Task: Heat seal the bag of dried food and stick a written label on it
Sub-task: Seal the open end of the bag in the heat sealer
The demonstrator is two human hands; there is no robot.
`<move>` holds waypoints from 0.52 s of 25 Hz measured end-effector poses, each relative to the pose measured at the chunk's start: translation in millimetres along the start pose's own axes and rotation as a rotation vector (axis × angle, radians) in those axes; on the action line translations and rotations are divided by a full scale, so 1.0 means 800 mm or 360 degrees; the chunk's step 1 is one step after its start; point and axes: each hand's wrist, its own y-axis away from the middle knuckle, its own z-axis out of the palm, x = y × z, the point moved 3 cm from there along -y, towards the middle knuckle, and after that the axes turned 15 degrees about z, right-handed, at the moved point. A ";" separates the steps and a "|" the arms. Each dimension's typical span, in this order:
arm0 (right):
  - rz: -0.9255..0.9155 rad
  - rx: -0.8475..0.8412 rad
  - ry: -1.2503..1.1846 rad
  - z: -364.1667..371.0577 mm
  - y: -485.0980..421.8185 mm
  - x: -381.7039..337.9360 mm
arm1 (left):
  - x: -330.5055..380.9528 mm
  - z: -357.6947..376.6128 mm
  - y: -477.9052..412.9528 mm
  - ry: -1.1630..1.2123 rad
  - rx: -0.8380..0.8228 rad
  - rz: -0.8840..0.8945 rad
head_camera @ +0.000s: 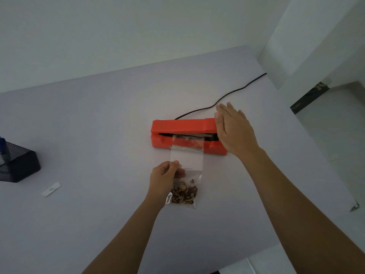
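At frame centre, the left hand (165,176) pinches the clear bag of dried food (185,175), its top edge inside the red heat sealer (183,127) on the bench (98,125). The right hand (234,129) hovers flat and open, holding nothing, over the sealer's right end. A white label (51,188) lies at lower left.

Pale table (98,125) carries red heat sealer (181,125), black cord (227,96), mesh basket (17,165), label strip (51,188).

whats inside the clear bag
Brown dried food pieces sit bunched at the near end of the clear bag; the middle looks empty. Its far end lies in the red sealer. The left hand covers part of the bag's left edge.
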 end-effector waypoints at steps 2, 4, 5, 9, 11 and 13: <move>0.0031 -0.0029 0.0004 0.014 0.000 0.011 | 0.000 0.000 0.000 -0.0002 -0.0006 -0.0004; 0.0051 -0.0077 0.0020 0.027 0.001 0.021 | -0.001 -0.001 0.000 -0.0022 -0.0020 -0.0001; 0.0056 -0.0098 0.0019 0.033 0.001 0.024 | -0.002 -0.002 0.000 -0.0031 -0.0025 -0.0001; 0.0048 -0.0097 -0.0066 0.045 0.000 0.028 | -0.006 -0.004 -0.003 -0.0012 -0.0036 -0.0028; 0.0055 -0.0103 -0.0114 0.047 -0.001 0.028 | -0.007 -0.004 -0.004 -0.0019 -0.0051 -0.0031; 0.0058 -0.0104 -0.0134 0.050 -0.001 0.030 | -0.008 -0.006 -0.004 -0.0030 -0.0070 -0.0021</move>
